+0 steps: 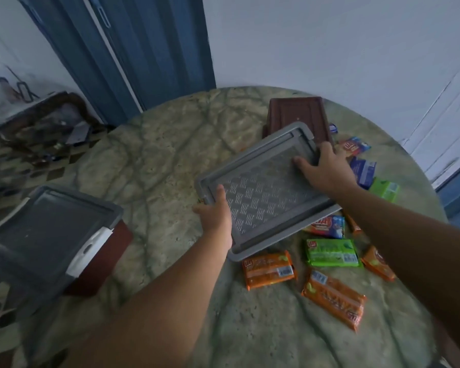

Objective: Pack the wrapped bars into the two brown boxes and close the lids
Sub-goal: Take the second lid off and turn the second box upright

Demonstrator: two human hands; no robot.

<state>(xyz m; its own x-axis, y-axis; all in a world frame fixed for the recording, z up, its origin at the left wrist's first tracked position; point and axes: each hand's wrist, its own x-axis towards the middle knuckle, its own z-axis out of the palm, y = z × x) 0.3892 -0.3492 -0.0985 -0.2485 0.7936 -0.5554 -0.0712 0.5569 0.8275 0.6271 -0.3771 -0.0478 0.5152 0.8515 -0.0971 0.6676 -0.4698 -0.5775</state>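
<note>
Both hands hold a grey patterned lid (266, 192) tilted above the table. My left hand (217, 213) grips its near-left edge; my right hand (324, 168) grips its far-right edge. Behind the lid stands a brown box (298, 112), partly hidden by it. A second brown box (98, 258) sits at the left with a grey lid (48, 227) and a white latch on it. Wrapped bars lie on the right: orange bars (268, 269) (335, 298), a green one (331, 252), and blue and red ones (363, 168).
The round table (157, 160) has a mottled green-beige cloth. A blue folding door (133, 49) and a white wall stand behind. Clutter and a tiled floor (37, 144) lie to the left.
</note>
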